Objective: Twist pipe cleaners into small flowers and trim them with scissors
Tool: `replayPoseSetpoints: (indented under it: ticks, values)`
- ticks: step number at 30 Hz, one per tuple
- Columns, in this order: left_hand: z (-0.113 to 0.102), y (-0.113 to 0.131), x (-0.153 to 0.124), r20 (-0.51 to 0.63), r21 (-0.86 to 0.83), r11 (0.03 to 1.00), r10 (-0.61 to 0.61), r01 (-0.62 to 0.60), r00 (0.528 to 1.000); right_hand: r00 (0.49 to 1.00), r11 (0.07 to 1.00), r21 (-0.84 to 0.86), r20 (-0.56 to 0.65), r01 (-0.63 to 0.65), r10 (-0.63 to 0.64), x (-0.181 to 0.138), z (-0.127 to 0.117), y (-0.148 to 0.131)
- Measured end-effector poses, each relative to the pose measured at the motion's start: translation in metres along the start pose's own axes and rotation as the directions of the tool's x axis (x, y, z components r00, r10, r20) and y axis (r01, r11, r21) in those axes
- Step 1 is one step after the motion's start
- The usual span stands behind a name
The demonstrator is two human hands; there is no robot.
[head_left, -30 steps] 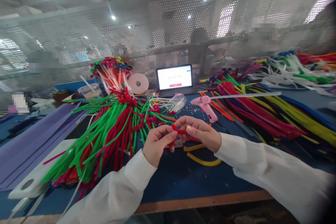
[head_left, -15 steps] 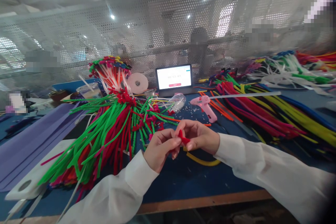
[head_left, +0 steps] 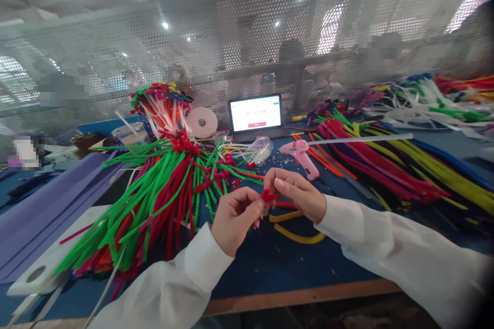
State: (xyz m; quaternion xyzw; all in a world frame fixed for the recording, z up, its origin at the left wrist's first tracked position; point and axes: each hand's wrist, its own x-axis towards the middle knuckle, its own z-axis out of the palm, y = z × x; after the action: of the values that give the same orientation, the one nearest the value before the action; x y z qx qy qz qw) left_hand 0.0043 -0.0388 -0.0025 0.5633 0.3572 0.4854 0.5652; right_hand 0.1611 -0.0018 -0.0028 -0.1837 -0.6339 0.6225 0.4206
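Piece in hand: a small red fuzzy pipe-cleaner twist (head_left: 267,197) sat above the near middle of the blue tabletop (head_left: 266,262), pinched between both hands and clear of the surface.
Left hand: the left hand (head_left: 236,217) came in from the near left, its fingers (head_left: 258,206) curled together and clamped on the left end of the red twist.
Right hand: the right hand (head_left: 299,196) met it from the right, thumb and forefinger closed tight on the other end, the remaining fingers folded loosely underneath.
Gap between hands: next to nothing; the fingertips of both hands nearly touched around the piece.
How to do it well: as I judged it, the grip wanted to stay right at the ends, one hand anchoring while the other turned, so the wire bent in a neat loop and did not kink; keeping it lifted off the tabletop looked wise, so the fuzz caught nothing.
Just beneath: curved yellow pipe-cleaner lengths (head_left: 299,238) lay on the tabletop just beyond and under the right hand, untouched.
To the left: a big fan of green and red pipe-cleaner stems (head_left: 162,190), near the left hand but apart from it.
Farther off: a pink glue gun (head_left: 303,157) lay beyond the hands, and a small lit tablet screen (head_left: 256,112) stood at the far edge.
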Motion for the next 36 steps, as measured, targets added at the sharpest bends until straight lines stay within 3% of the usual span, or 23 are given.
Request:
replayPoseSetpoints:
  ticks: [2,5,8,13,25,32,36]
  values:
    - [0.0,0.0,0.0,-0.007,0.051,0.999,0.015,-0.015,1.0,0.999,0.977,-0.208,0.041,0.039,-0.031,-0.001,0.0,-0.004]
    - [0.001,0.002,0.0,0.006,0.103,0.994,0.019,-0.019,1.0,0.992,0.865,-0.491,0.107,0.109,-0.065,-0.002,0.001,-0.008]
    - [0.001,0.003,-0.001,0.027,0.156,0.988,0.017,-0.021,0.999,0.984,0.785,-0.595,0.143,0.171,-0.106,-0.003,0.002,-0.008]
    - [0.001,0.005,-0.001,0.039,0.245,0.968,0.041,-0.049,0.998,0.982,0.78,-0.598,0.153,0.184,-0.114,-0.002,0.001,-0.005]
    - [-0.006,-0.001,0.006,-0.056,0.222,0.975,0.008,0.004,0.998,0.982,0.859,-0.496,-0.066,0.123,-0.178,0.001,-0.01,-0.001]
    - [-0.011,-0.002,0.008,-0.041,0.392,0.913,0.137,-0.11,0.99,0.995,0.918,-0.389,-0.034,0.069,-0.089,0.003,-0.009,-0.002]
    - [-0.014,-0.001,0.009,0.035,0.561,0.787,0.288,-0.257,0.957,0.999,0.926,-0.376,-0.002,0.043,-0.047,0.002,-0.006,-0.003]
